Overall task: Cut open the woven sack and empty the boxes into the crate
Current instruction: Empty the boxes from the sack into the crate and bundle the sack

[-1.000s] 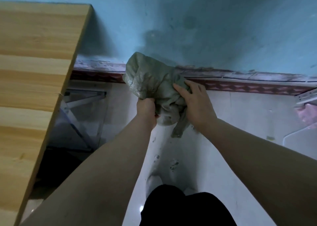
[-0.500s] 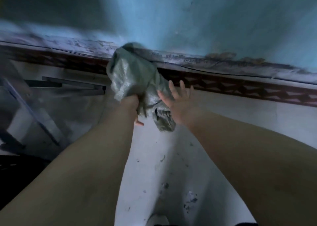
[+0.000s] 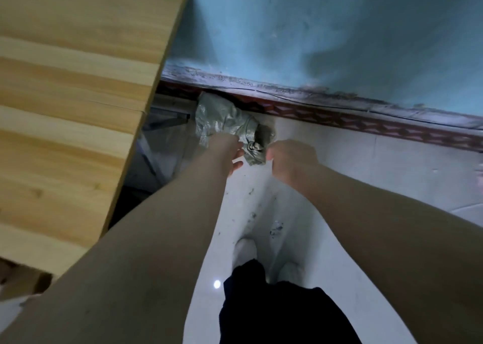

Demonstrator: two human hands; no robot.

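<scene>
The crumpled grey-green woven sack (image 3: pixel 224 120) lies low against the patterned baseboard, beside the wooden table. My left hand (image 3: pixel 225 149) reaches down onto its near side and holds a fold, with two fingers sticking out loose underneath. My right hand (image 3: pixel 288 160) hovers just right of the sack's bunched end with its fingers curled in; nothing shows inside them. No boxes, crate or cutting tool are in view.
A wooden tabletop (image 3: pixel 73 103) fills the left side, with a metal table frame (image 3: pixel 167 120) under it. A blue wall (image 3: pixel 326 35) and a red patterned baseboard (image 3: pixel 366 124) run behind. My feet stand on the white tiled floor (image 3: pixel 366 176).
The sack has dropped from chest height down to the floor by the baseboard. My right hand, spread open half a second ago, has curled. The view has swung back towards the table.
</scene>
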